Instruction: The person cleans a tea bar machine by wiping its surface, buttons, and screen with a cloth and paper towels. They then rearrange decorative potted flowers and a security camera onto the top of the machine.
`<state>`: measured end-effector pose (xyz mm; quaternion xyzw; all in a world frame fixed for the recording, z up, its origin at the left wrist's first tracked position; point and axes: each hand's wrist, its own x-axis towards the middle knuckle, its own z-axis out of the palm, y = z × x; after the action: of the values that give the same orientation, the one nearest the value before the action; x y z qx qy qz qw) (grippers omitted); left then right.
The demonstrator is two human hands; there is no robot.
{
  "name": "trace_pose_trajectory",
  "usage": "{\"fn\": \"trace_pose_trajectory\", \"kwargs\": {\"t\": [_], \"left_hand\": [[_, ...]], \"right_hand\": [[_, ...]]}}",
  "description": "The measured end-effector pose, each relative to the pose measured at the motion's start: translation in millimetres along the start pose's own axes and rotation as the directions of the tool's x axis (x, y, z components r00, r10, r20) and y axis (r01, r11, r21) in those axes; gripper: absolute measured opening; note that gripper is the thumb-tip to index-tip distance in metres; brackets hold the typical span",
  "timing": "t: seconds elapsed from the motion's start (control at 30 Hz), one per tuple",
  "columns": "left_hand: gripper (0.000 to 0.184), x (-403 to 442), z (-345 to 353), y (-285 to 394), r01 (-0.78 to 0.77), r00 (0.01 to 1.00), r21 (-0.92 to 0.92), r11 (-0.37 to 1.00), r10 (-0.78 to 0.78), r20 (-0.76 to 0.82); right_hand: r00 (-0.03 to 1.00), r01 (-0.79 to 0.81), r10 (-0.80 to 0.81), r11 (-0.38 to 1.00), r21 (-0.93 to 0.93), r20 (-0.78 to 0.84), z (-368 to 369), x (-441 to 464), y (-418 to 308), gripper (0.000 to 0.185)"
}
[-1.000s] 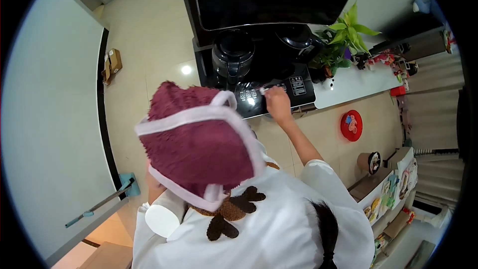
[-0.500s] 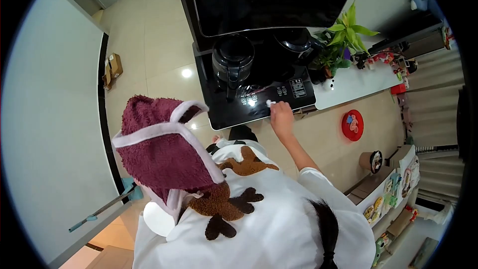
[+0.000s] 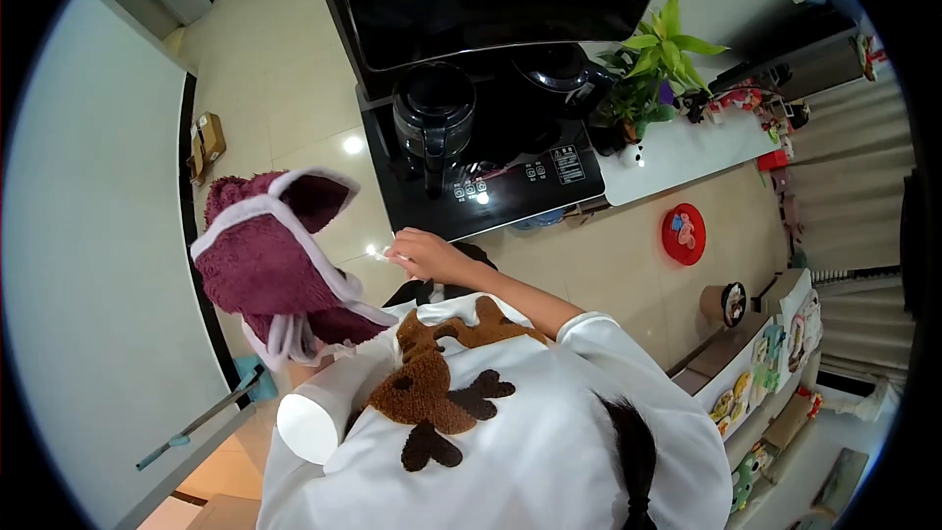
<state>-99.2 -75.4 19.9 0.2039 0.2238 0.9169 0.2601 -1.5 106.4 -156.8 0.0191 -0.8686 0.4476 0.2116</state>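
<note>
My right hand (image 3: 428,255) is just off the front edge of a black tea-bar machine (image 3: 510,206), above the floor. Its fingers are pinched on a small white scrap (image 3: 394,256), perhaps tissue; its exact kind is unclear. On the machine's top stand a glass kettle (image 3: 433,118) with a black handle and a second dark pot (image 3: 551,67). A purple fleecy cloth (image 3: 275,260) with pale edging hangs at my left side. My left hand does not show; the cloth hides that area. Below the cloth is a white cylinder (image 3: 309,427), its kind unclear.
A leafy potted plant (image 3: 648,79) stands right of the machine, on a white surface (image 3: 677,162). On the floor are a red basin (image 3: 684,234), a brown bin (image 3: 724,304) and a cardboard box (image 3: 206,145). A mop-like pole (image 3: 201,422) leans at lower left.
My right hand has moved left and toward my body, from the machine's top to beyond its front edge, with the white scrap. The purple cloth has shifted and more of the white cylinder shows.
</note>
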Motion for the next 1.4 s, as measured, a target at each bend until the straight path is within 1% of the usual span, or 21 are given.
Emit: {"fn": "trace_pose_trajectory", "kwargs": {"t": [0.07,0.1,0.17,0.2,0.23,0.3,0.37,0.43,0.5,0.53,0.57,0.63,0.7,0.77,0.97,1.03,1.1,1.17,1.3,1.33,1.4], "left_hand": [[0.044,-1.5,1.1,-2.7,-0.002,1.000,-0.016,1.000,0.002,-0.006],[0.044,-1.9,1.6,-3.2,-0.008,1.000,-0.031,0.999,0.008,-0.011],[0.045,-2.1,3.4,-4.3,-0.013,1.000,-0.054,0.998,0.011,-0.023],[0.045,-2.8,3.1,-5.8,-0.007,1.000,-0.065,0.998,0.006,-0.028],[0.046,-3.1,2.7,-7.3,-0.011,0.999,-0.081,0.997,0.008,-0.031],[0.046,-1.7,1.5,-13.2,-0.002,0.999,-0.108,0.994,-0.002,-0.033],[0.047,-3.7,-3.0,-18.8,-0.004,1.000,-0.128,0.992,0.001,-0.028],[0.062,-5.7,-15.2,-20.8,-0.012,1.000,-0.065,0.998,0.010,-0.018],[0.066,2.1,-5.6,-21.2,0.193,0.972,-0.320,0.928,-0.135,0.194],[0.069,2.3,2.1,-19.2,0.178,0.979,-0.066,0.982,-0.170,0.108],[0.071,2.0,-5.7,-20.4,0.153,0.970,-0.070,0.986,-0.137,0.199],[0.071,-0.5,9.8,-19.4,0.234,0.951,0.151,0.961,-0.193,-0.242],[0.065,8.6,8.9,-27.5,0.231,0.940,0.146,0.962,-0.183,-0.287],[0.061,20.9,20.9,-33.3,0.259,0.914,0.144,0.955,-0.194,-0.357],[0.049,24.8,19.8,-39.0,0.338,0.894,0.147,0.930,-0.269,-0.358],[0.047,26.9,22.7,-39.4,0.387,0.875,0.160,0.908,-0.307,-0.373],[0.045,26.9,18.4,-42.4,0.401,0.876,0.162,0.902,-0.325,-0.358],[0.044,28.4,17.7,-47.5,0.354,0.878,0.190,0.916,-0.255,-0.404],[0.048,30.0,20.6,-48.4,0.327,0.900,0.301,0.896,-0.197,-0.390],[0.058,29.5,11.8,-46.2,0.382,0.894,0.257,0.888,-0.284,-0.345],[0.056,29.6,17.7,-47.8,0.313,0.927,0.356,0.880,-0.201,-0.317]], "right_hand": [[0.993,0.058,-0.075,0.984,-0.168,-0.094,-20.0,-9.3,2.3,0.009],[0.979,-0.177,0.136,0.936,-0.306,-0.151,-41.6,-13.9,1.0,0.014],[0.783,-0.526,0.281,0.775,-0.349,-0.555,-66.2,-24.8,9.2,0.012],[0.728,-0.609,0.263,0.671,-0.423,-0.633,-68.1,-28.3,17.1,0.009],[0.731,-0.606,0.262,0.674,-0.423,-0.630,-60.6,-30.6,21.2,0.009],[0.870,-0.426,0.172,0.732,-0.531,-0.461,-35.4,-30.7,24.0,0.006],[0.880,-0.418,0.290,0.849,-0.322,-0.378,-6.0,-12.7,10.1,0.009],[0.979,-0.150,0.124,0.976,-0.157,-0.163,18.7,-4.9,9.3,0.006],[0.984,-0.135,0.141,0.989,-0.060,0.106,16.1,5.2,3.0,0.010],[0.930,-0.365,0.351,0.913,0.183,0.104,10.7,9.7,2.1,0.013],[0.830,-0.549,0.535,0.729,0.409,0.160,1.7,14.8,-2.4,0.016],[0.788,-0.462,0.577,0.321,0.827,0.216,-30.4,20.6,-22.2,0.032],[0.802,-0.340,0.531,0.028,0.940,0.274,-63.4,26.1,-49.7,0.044],[0.826,-0.327,0.497,0.041,0.944,0.265,-85.4,27.1,-68.9,0.052],[0.854,-0.270,0.469,0.032,0.962,0.224,-108.5,22.3,-96.4,0.023],[0.873,-0.124,0.487,0.144,0.982,0.039,-109.6,25.4,-107.9,0.015],[0.845,-0.121,0.534,0.233,0.965,-0.022,-113.7,28.9,-115.6,0.020],[0.825,-0.151,0.543,0.475,0.867,-0.154,-119.0,29.2,-116.6,0.022],[0.806,-0.183,0.570,0.498,0.848,-0.160,-128.4,26.9,-105.0,0.029],[0.782,-0.155,0.576,0.550,0.820,-0.239,-128.6,30.7,-103.9,0.031],[0.689,-0.111,0.609,0.625,0.773,-0.393,-140.0,43.0,-108.3,0.016]]}}
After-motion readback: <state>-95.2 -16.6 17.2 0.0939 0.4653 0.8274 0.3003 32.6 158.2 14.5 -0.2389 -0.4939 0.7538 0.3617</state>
